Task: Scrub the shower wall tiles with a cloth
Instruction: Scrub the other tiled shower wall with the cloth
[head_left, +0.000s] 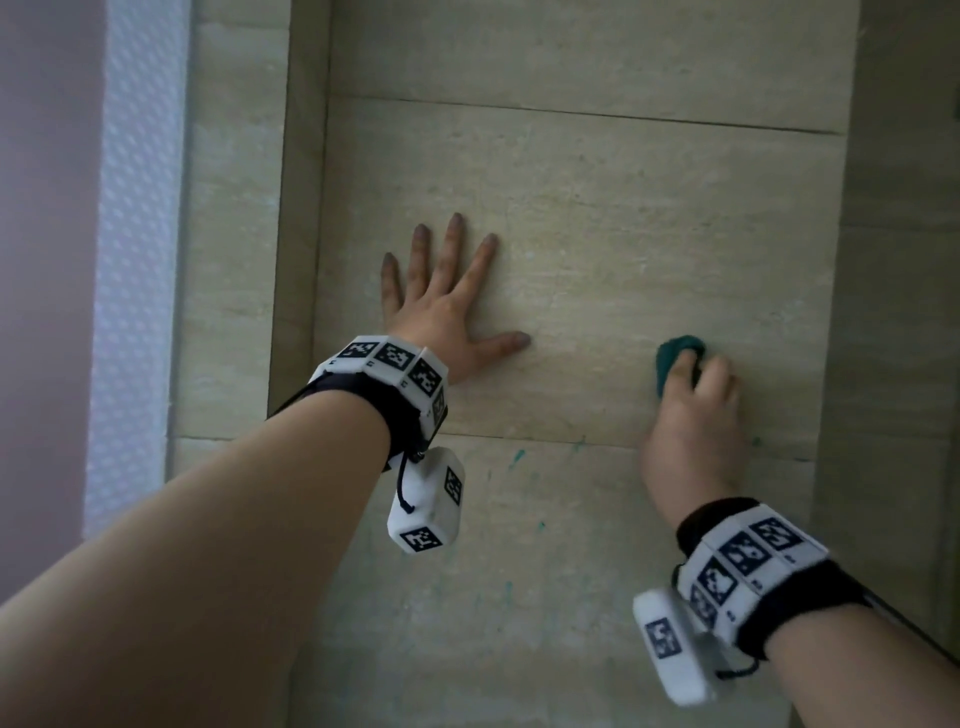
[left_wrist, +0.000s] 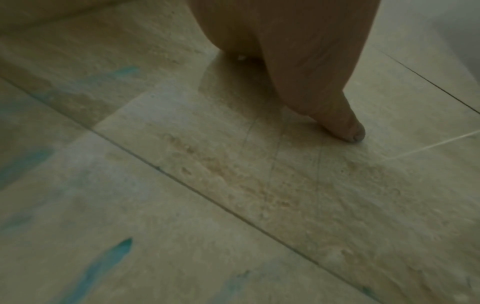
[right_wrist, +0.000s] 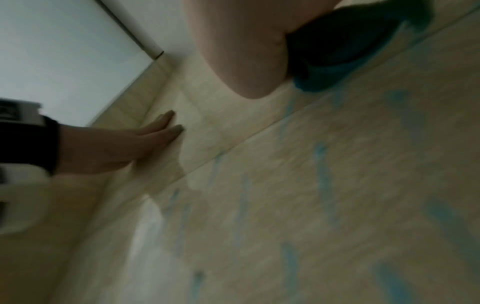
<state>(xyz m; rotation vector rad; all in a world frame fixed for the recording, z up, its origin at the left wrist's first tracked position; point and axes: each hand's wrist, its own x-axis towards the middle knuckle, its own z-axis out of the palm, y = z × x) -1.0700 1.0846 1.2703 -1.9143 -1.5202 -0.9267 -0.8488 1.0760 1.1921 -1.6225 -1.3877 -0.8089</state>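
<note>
While the left hand (head_left: 441, 312) is pressed flat, fingers spread, on the wall tiles (head_left: 597, 234), the cloth (head_left: 675, 358) is gripped by the right hand (head_left: 691, 431). Firm, overlapping strokes are best carried down to the teal streaks (right_wrist: 322, 164) below.

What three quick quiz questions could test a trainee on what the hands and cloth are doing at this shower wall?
1. True or false: the left hand lies flat with spread fingers on the wall tile.
2. Which hand grips the teal cloth? A) left B) right hand C) both
3. Fill in: the teal streaks lie mostly on the tile ____ the one both hands touch.

Key: 1 true; 2 B; 3 below.
</note>
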